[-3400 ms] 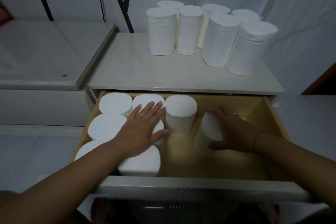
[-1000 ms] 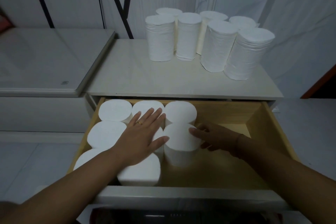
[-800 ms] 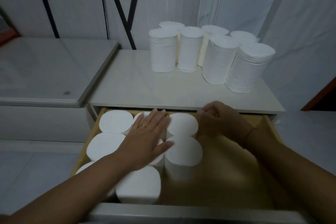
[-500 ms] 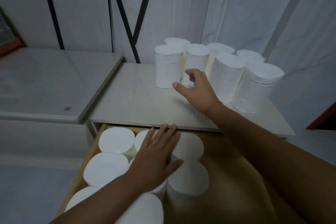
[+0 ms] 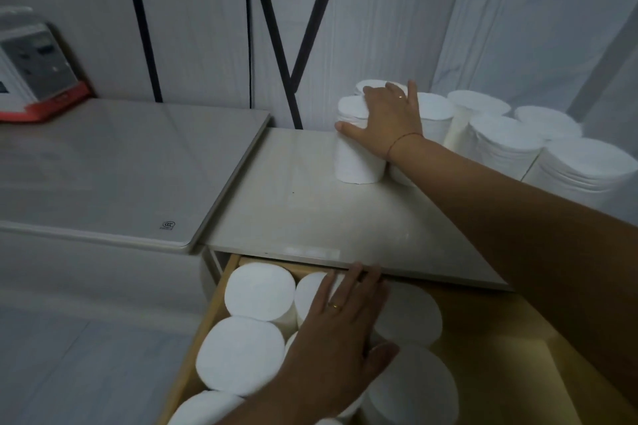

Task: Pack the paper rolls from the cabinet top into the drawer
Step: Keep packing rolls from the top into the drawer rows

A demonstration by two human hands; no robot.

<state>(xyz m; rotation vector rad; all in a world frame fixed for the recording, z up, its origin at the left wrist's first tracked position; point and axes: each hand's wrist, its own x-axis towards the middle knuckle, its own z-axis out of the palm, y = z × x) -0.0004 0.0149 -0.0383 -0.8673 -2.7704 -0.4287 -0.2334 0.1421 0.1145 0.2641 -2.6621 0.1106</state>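
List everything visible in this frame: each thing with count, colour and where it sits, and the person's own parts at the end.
Paper rolls on cabinet top: seven visible, white, upright, clustered at the back right.
Paper rolls in drawer: at least seven visible, white, standing on end, filling the left side.
Drawer: one, light wood, pulled open; right side bare.
Cabinet top: one, pale cream.
Neighbouring surface: one, grey-white, left of the cabinet.
Device: one, grey with red base, far left.
Black bars: several, against the back wall.
Left hand: flat on the drawer rolls, ring on a finger.
Right hand: gripping the leftmost roll on the cabinet top, red thread at the wrist.
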